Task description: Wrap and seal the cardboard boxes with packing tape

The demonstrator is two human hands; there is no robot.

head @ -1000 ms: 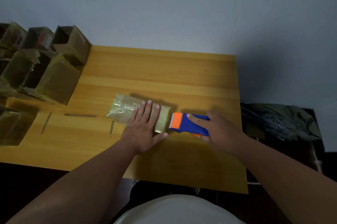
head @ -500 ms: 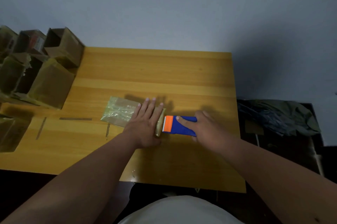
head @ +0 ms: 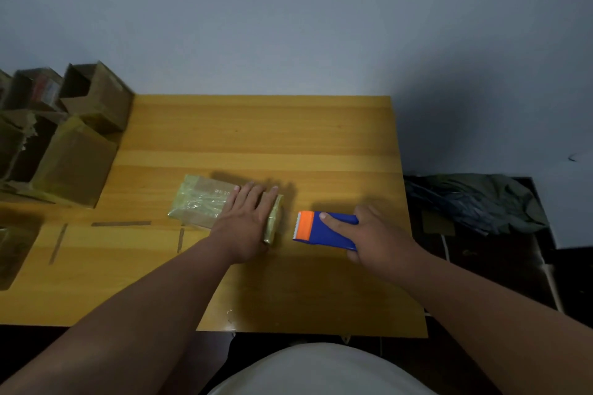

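Note:
A small flat cardboard box [head: 200, 202], glossy with clear tape, lies in the middle of the wooden table [head: 263, 131]. My left hand [head: 247, 218] presses flat on the box's right half, fingers straight. To its right my right hand [head: 375, 237] grips a blue tape dispenser [head: 333, 231] with an orange toothed front end. The index finger lies along the dispenser's top. A short gap separates the dispenser's teeth from the box's right end.
Several open cardboard boxes [head: 77, 144] are stacked at the table's left edge and beyond it. Strips of tape [head: 120, 223] stick to the tabletop left of the box. A dark heap of cloth [head: 475, 202] lies off the table's right side.
The dispenser first came up against the box's right end, then pulled away to the right, leaving a gap. My left hand has stayed pressed on the box.

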